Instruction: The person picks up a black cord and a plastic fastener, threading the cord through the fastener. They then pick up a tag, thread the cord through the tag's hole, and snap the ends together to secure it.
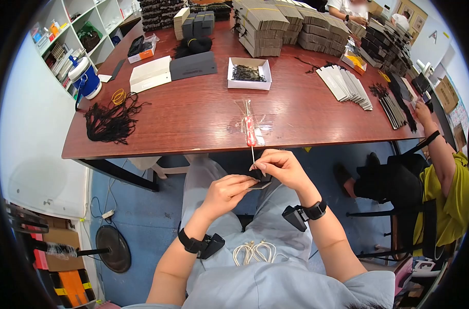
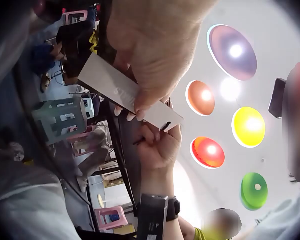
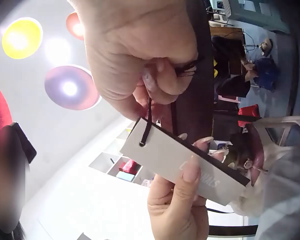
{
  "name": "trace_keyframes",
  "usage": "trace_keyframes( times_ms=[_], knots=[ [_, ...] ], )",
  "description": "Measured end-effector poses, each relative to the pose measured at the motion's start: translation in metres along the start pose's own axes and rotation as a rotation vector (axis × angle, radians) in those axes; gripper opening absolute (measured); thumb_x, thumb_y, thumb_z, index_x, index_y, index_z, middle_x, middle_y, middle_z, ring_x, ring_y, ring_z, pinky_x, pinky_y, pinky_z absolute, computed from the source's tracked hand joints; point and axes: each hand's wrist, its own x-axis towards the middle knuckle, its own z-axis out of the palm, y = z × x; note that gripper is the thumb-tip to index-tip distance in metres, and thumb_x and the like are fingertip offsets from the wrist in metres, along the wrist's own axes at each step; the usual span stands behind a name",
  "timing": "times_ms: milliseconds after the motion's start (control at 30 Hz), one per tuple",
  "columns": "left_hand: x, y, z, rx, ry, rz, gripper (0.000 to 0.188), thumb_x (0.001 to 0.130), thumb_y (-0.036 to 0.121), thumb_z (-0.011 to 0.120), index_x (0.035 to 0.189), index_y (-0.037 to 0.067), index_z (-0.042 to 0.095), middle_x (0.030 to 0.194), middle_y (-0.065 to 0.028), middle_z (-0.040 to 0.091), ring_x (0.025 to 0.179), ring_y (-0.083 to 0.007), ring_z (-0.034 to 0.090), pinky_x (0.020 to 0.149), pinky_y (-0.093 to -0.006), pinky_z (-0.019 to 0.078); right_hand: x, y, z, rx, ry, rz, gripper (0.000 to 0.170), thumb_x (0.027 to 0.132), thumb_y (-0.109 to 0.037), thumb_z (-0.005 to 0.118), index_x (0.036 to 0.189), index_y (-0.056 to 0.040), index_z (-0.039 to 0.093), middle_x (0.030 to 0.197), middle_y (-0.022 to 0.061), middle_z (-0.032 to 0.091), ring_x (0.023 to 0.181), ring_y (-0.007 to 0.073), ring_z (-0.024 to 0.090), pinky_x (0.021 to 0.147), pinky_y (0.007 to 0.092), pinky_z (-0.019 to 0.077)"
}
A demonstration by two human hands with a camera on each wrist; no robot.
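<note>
My left hand [image 1: 226, 193] grips a hang tag [image 3: 162, 152] with thumb and fingers, over my lap just in front of the table edge. The tag is a pale card with dark edges and faint lettering, punched near one end. A black cord [image 3: 146, 131] runs through that hole. The fingertips of my right hand [image 1: 286, 170] pinch the cord above the tag. Right by those fingertips ends the thin metal shaft of a red-handled screwdriver-like tool [image 1: 250, 133], which lies taped to the table and sticks out past its edge.
On the red-brown table [image 1: 183, 113] lie a bundle of black cords [image 1: 111, 122], a white box [image 1: 249, 85] of small black pieces, and fanned pale cards [image 1: 342, 85]. Stacks of grey tags [image 1: 265, 23] fill the back. A person in yellow [image 1: 440, 198] sits at the right.
</note>
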Motion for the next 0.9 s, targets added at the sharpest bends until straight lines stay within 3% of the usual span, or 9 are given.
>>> trace_keyframes(
  times_ms=[300,367,433,467,533,633,767,833,900],
  knots=[
    [0.003,0.012,-0.005,-0.112,0.004,-0.026,0.020,0.068,0.004,0.061,0.088,0.005,0.062,0.083,-0.0073,0.061,0.073,-0.0203,0.058,0.062,-0.0274,0.0459,-0.013,-0.016,-0.001,0.234,0.124,0.054,0.004,0.077,-0.002,0.049,0.079,-0.0006,0.052,0.081,0.0025,0.053,0.079,0.0089,0.050,0.071,0.0220,0.0384],
    [0.001,0.017,-0.006,-0.354,0.027,-0.176,0.019,0.068,0.002,0.061,0.087,0.002,0.062,0.080,-0.0100,0.061,0.070,-0.0193,0.058,0.061,-0.0254,0.0447,-0.015,-0.026,-0.003,0.430,0.192,0.089,0.006,0.071,-0.008,0.046,0.069,-0.0028,0.048,0.074,0.0051,0.050,0.072,0.0136,0.047,0.072,0.0256,0.0369],
    [0.003,0.022,-0.011,-0.393,-0.001,-0.211,0.018,0.067,0.000,0.062,0.086,0.000,0.062,0.081,-0.0112,0.061,0.070,-0.0182,0.058,0.060,-0.0244,0.0440,-0.016,-0.032,-0.006,0.896,0.102,0.038,0.011,0.068,-0.016,0.045,0.063,-0.0054,0.045,0.069,0.0059,0.048,0.070,0.0154,0.045,0.071,0.0274,0.0362],
    [0.003,0.023,-0.013,-0.429,-0.026,-0.247,0.018,0.066,-0.002,0.062,0.085,-0.002,0.062,0.083,-0.0124,0.061,0.069,-0.0170,0.058,0.059,-0.0235,0.0434,-0.016,-0.031,-0.006,0.896,0.104,0.037,0.011,0.068,-0.016,0.045,0.063,-0.0054,0.045,0.069,0.0059,0.048,0.070,0.0154,0.045,0.071,0.0274,0.0362],
    [0.000,0.019,-0.014,-0.424,-0.070,-0.254,0.018,0.067,-0.001,0.062,0.085,-0.001,0.062,0.082,-0.0120,0.061,0.069,-0.0163,0.058,0.058,-0.0227,0.0429,-0.016,-0.029,-0.004,1.293,-0.008,0.016,0.015,0.065,-0.021,0.045,0.060,-0.0069,0.042,0.064,0.0053,0.044,0.071,0.0159,0.042,0.070,0.0278,0.0350],
    [0.000,0.020,-0.013,-0.438,-0.096,-0.277,0.017,0.068,-0.001,0.062,0.084,-0.001,0.062,0.080,-0.0106,0.061,0.068,-0.0138,0.057,0.057,-0.0209,0.0419,-0.016,-0.032,0.001,1.379,0.041,-0.025,0.014,0.067,-0.019,0.045,0.065,-0.0054,0.044,0.071,0.0086,0.051,0.064,0.0149,0.044,0.066,0.0262,0.0350],
    [-0.001,0.025,-0.016,-0.491,-0.160,-0.438,0.016,0.073,0.005,0.060,0.088,0.000,0.062,0.076,-0.0063,0.061,0.068,-0.0086,0.056,0.058,-0.0210,0.0431,-0.022,-0.023,-0.006,1.446,-0.045,-0.035,0.018,0.074,-0.013,0.044,0.086,-0.0016,0.050,0.096,0.0146,0.055,0.055,0.0138,0.048,0.057,0.0242,0.0406],
    [-0.003,0.027,-0.014,-0.604,-0.165,-0.495,0.017,0.075,0.006,0.059,0.090,0.000,0.061,0.076,-0.0053,0.061,0.069,-0.0072,0.055,0.058,-0.0203,0.0434,-0.026,-0.029,-0.003,1.030,0.059,-0.015,0.032,0.080,-0.004,0.041,0.112,-0.0018,0.043,0.119,0.0182,0.043,0.050,0.0127,0.054,0.046,0.0206,0.0443],
    [-0.003,0.030,-0.013,-0.718,-0.168,-0.551,0.017,0.076,0.006,0.058,0.092,-0.001,0.060,0.076,-0.0043,0.061,0.069,-0.0058,0.054,0.059,-0.0197,0.0438,-0.027,-0.043,0.009,0.650,0.039,0.034,0.049,0.078,0.005,0.045,0.124,-0.0047,0.032,0.124,0.0169,0.038,0.055,0.0093,0.057,0.046,0.0175,0.0465]
  ],
)
